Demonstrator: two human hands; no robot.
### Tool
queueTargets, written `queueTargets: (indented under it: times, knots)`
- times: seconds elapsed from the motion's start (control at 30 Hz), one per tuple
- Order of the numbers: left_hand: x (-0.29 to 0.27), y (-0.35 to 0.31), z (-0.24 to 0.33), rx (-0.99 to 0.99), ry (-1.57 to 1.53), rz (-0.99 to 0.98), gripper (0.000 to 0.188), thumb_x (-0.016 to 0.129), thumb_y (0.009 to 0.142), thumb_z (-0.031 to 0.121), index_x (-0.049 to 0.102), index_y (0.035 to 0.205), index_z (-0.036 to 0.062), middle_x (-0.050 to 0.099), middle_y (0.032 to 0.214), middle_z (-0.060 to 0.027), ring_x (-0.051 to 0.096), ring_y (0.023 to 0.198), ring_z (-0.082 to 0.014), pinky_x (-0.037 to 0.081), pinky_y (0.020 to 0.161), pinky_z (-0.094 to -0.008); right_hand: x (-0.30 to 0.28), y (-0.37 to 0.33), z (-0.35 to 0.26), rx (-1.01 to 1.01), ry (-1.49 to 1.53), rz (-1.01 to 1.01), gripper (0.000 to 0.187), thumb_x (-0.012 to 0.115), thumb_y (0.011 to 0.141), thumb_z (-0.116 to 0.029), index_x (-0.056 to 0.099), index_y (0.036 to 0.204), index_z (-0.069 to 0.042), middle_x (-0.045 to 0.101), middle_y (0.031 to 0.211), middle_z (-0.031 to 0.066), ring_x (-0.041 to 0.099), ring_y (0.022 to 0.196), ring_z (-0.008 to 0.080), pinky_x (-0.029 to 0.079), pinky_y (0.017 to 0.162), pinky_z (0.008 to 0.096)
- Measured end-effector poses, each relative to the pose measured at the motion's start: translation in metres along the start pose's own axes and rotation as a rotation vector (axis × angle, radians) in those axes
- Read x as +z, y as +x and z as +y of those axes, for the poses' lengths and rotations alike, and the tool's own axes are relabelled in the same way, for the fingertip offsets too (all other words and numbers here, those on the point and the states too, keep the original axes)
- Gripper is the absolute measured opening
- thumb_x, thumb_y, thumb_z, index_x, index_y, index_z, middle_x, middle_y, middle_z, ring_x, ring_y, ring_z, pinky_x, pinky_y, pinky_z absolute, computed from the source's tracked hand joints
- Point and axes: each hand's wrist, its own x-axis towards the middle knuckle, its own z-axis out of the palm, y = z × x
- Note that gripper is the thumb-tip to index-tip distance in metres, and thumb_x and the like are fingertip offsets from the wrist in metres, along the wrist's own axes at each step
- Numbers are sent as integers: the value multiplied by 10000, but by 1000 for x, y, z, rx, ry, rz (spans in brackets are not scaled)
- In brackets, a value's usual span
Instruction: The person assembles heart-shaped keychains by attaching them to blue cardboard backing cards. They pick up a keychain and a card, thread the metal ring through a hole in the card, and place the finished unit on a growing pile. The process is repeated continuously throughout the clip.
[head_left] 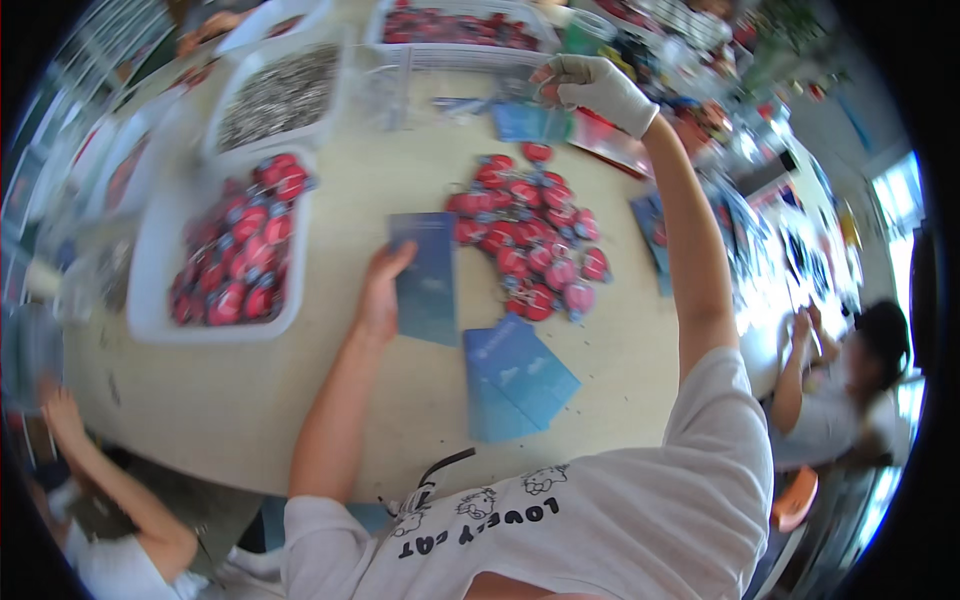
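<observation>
My left hand [378, 295] is closed on the left edge of a dark blue printed card [428, 285], its thumb across the front. Reaching to the far side of the table, my right hand [598, 90] wears a white glove. Its fingers are curled together, and what they hold, if anything, I cannot make out. Below that hand lie a light blue packet [528, 124] and a red-edged flat packet [612, 145]. Right of the held card is a heap of red round keychain-like pieces [530, 235] with metal rings. Nearer me, several blue cards [515, 380] lie fanned out.
A white tub [143, 300] of similar red pieces stands at the left. Behind it are a bin of small metal parts [280, 98] and a white tray [470, 55] of red items. Blue packets [655, 235] lie at the right. Other people [860, 375] sit on both sides.
</observation>
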Motion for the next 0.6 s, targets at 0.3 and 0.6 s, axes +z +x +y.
queueTargets:
  times: [0.3,0.6]
  knots:
    - [14,2,1,88,32,-51,396,475,956,308,570,1094,-51,615,1077,-158,579,1068,-271,417,998,-433,-126,-141,84,481,-1205,60,185,559,749,-136,638,877,-29,664,828,129,649,767,250,508,700,348]
    - [-2,5,0,120,-48,3,432,522,934,349,572,1133,-31,639,1078,-150,614,1029,-257,439,925,-336,-121,-84,149,482,-1064,205,277,652,698,-204,677,929,-54,674,898,168,652,861,327,518,778,374]
